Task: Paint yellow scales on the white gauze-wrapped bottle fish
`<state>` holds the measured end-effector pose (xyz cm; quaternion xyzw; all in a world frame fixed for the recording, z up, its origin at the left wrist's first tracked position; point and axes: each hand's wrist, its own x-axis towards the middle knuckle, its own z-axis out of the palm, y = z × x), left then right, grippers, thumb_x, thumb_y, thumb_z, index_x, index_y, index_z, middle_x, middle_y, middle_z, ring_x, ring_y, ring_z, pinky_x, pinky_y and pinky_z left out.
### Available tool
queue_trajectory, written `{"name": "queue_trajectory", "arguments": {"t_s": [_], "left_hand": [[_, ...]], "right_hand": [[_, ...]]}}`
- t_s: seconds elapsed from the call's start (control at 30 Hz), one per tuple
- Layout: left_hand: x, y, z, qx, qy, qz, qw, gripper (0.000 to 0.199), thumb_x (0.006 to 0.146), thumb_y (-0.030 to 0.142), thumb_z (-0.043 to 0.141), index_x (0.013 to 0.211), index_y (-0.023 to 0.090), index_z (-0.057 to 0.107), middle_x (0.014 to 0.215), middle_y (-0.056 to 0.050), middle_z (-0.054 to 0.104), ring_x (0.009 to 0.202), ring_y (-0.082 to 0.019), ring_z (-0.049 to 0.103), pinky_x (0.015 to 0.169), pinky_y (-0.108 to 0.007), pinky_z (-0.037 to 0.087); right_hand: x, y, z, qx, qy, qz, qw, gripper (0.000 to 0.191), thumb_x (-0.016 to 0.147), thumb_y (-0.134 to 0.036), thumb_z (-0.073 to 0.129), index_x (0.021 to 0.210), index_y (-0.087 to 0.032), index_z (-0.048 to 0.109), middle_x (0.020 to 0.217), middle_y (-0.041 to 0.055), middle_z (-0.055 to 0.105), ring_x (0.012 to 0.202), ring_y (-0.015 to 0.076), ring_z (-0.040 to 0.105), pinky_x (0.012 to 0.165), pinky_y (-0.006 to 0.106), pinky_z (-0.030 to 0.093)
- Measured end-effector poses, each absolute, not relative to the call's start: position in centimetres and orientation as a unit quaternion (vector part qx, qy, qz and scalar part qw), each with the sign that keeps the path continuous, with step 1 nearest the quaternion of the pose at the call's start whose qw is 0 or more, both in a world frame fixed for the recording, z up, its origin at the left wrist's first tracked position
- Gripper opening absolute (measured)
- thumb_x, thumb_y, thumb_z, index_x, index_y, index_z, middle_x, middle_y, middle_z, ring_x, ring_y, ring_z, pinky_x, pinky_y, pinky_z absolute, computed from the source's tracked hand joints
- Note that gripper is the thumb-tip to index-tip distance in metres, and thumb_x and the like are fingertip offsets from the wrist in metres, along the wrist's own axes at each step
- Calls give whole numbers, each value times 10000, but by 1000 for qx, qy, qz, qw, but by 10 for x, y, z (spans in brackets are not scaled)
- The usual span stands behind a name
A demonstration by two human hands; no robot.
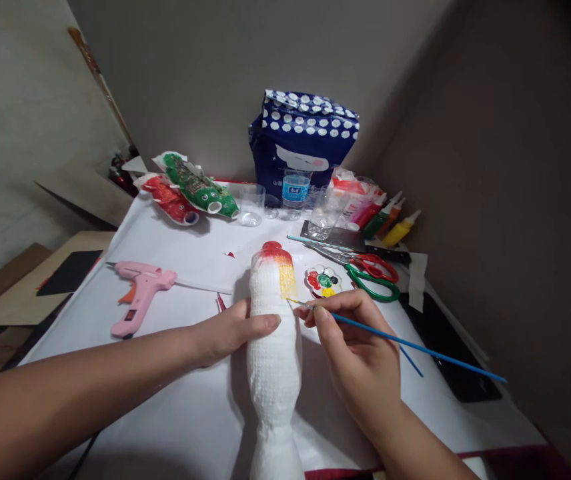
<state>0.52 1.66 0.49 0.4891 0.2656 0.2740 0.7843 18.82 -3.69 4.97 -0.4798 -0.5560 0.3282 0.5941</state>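
Observation:
My left hand point(233, 332) is wrapped round a white, cloth-covered bottle shape point(274, 363), its thumb lying across the front. The top of this form is painted red, with a yellow patch below on the right side. Between the fingertips of my right hand point(358, 347) is a thin blue paintbrush point(415, 343), whose tip touches the lower edge of the yellow patch. Just beyond that hand lies a flower-shaped paint palette point(323, 281) with red, yellow, green and dark paint. A second blue stick point(411, 361) shows partly from behind the right hand.
A pink glue gun point(143, 290) lies to the left. Green-handled scissors point(373, 285) and red-handled scissors point(378, 265) lie at right, near a black slab point(458, 367). Behind stand clear cups point(251, 205), paint bottles point(399, 229), a blue bag point(305, 143) and painted fish point(198, 187).

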Motion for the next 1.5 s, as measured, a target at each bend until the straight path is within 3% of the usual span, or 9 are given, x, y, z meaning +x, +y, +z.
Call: {"name": "queue_trajectory", "arguments": {"t_s": [0.33, 0.57, 0.77, 0.9, 1.13, 1.5], "left_hand": [[3, 17, 1, 476, 268, 267, 793, 702, 773, 575, 776, 1287, 126, 612, 1163, -164, 712, 1090, -351, 651, 954, -466, 504], [-2, 17, -6, 463, 298, 259, 793, 690, 717, 586, 821, 1223, 145, 661, 1156, -134, 723, 1052, -321, 673, 888, -387, 546], [-2, 18, -8, 472, 280, 263, 794, 737, 732, 587, 811, 1287, 138, 626, 1188, -146, 722, 1142, -347, 650, 920, -384, 538], [-3, 19, -9, 476, 282, 262, 791, 757, 735, 585, 809, 1309, 134, 609, 1210, -159, 715, 1165, -365, 643, 921, -398, 540], [-7, 20, -12, 472, 277, 254, 797, 766, 736, 567, 809, 1341, 155, 584, 1222, -145, 713, 1150, -351, 654, 920, -394, 546], [-3, 18, -7, 461, 265, 257, 807, 729, 742, 571, 803, 1308, 149, 621, 1251, -157, 705, 1164, -358, 651, 931, -401, 541]], "right_hand": [[187, -37, 47, -481, -552, 329, 597, 84, 929, -214, 644, 846, -229, 651, 777, -4, 737, 777, 174, 756, 704, 281, 578], [232, -19, 61, -461, -518, 214, 688, 66, 908, -233, 690, 851, -235, 654, 743, -4, 712, 707, 183, 722, 669, 315, 583], [265, 8, 44, -593, -619, 206, 472, 125, 887, -305, 637, 797, -225, 604, 684, -5, 642, 555, 144, 587, 480, 253, 422], [268, 18, 24, -618, -648, 209, 394, 134, 872, -314, 590, 779, -218, 582, 651, -13, 603, 492, 127, 493, 454, 259, 339], [271, 20, 18, -631, -667, 203, 341, 103, 851, -291, 568, 780, -218, 582, 658, -7, 622, 537, 150, 531, 531, 277, 373], [270, 18, 16, -628, -667, 201, 348, 103, 858, -288, 589, 782, -220, 581, 618, -35, 572, 493, 128, 492, 482, 258, 347]]}}
